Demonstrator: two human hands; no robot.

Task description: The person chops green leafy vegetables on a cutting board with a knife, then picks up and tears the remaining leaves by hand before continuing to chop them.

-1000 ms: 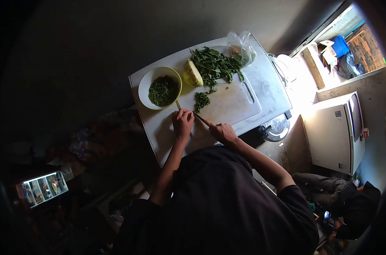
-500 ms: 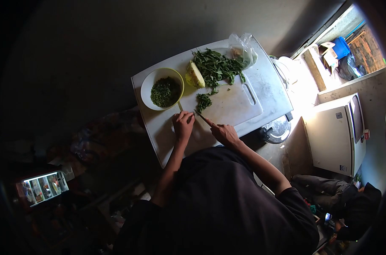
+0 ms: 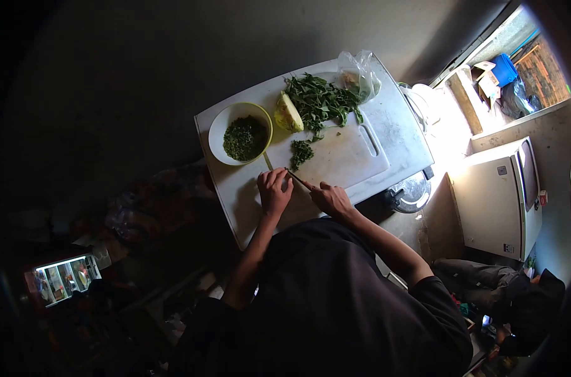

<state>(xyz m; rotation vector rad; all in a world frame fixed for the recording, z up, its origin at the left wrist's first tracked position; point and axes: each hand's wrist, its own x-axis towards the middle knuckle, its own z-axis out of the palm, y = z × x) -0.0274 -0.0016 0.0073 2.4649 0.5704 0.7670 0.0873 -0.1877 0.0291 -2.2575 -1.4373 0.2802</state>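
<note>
Now knife (image 3: 296, 179) in R hand (image 3: 331, 199), tip twd L hand (image 3: 274, 190).

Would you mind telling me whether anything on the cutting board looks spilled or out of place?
Nothing stands out. The chopped greens sit inside the bowl, a small cut pile lies tidy on the cutting board, and the right hand holds the knife beside the left hand.
</note>
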